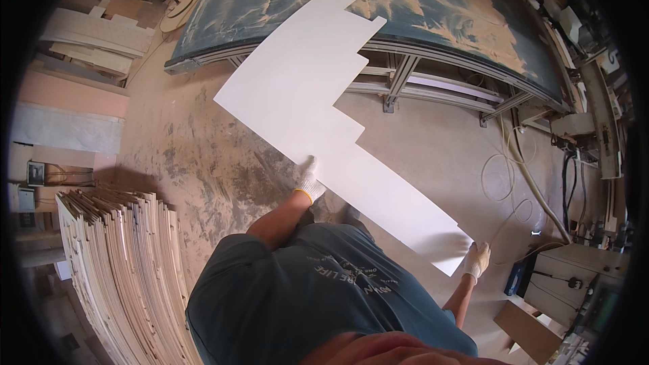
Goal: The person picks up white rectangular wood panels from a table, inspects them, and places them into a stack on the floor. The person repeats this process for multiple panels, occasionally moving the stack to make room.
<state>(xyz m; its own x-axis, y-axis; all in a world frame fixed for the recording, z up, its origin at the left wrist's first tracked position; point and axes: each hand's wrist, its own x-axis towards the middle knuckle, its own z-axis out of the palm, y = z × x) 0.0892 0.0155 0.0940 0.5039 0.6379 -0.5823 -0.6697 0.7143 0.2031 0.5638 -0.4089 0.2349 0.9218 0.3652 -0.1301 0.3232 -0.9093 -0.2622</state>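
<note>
A large white panel [284, 81] with a stepped, zigzag inner edge stretches across the view, held out in front of me. Its far arm reaches over the sawdust-covered worktable [236, 10]; its near arm slants down to the right. My left hand [308, 179], in a white knit glove, is closed on the panel's near edge, thumb on top and the fingers hidden underneath. At the lower right end, my right hand [477, 259], gloved too, is closed on the short edge by a corner.
Upright thin wooden sheets [122, 250] stand stacked at lower left. More boards [101, 47] lie at upper left. On the right are a hose [541, 196], loose cables and a grey metal box [568, 280]. The worktable's metal frame [402, 78] stands ahead, above a dusty floor [203, 149].
</note>
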